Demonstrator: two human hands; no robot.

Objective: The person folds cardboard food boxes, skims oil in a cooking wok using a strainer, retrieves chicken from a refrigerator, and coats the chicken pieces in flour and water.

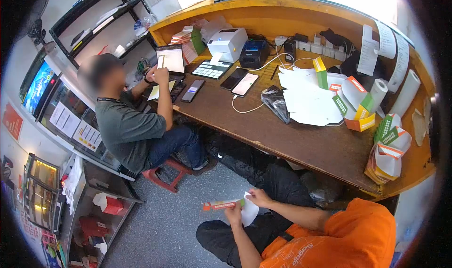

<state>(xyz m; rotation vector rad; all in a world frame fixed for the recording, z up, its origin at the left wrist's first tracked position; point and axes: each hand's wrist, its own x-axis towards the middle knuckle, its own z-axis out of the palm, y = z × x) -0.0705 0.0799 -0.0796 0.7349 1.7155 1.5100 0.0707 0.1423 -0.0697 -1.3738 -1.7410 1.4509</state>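
Note:
Low in front of my lap, a partly folded paper food carton (250,215) is held between both hands. It has a white inside and an orange, white and green printed strip. My left hand (233,214) is closed on the printed strip. My right hand (260,198) pinches the white upper edge of the same carton. Some of the fingertips are hidden behind the card. On the desk's right end stand a stack of folded cartons (385,162) and a loose group of opened ones (356,98).
White flat cartons (310,98) lie spread on the wooden desk (226,115), near phones (245,84) and a label printer (228,44). A co-worker (129,122) sits on a red stool (167,176) at the left. A metal shelf unit (101,211) stands lower left.

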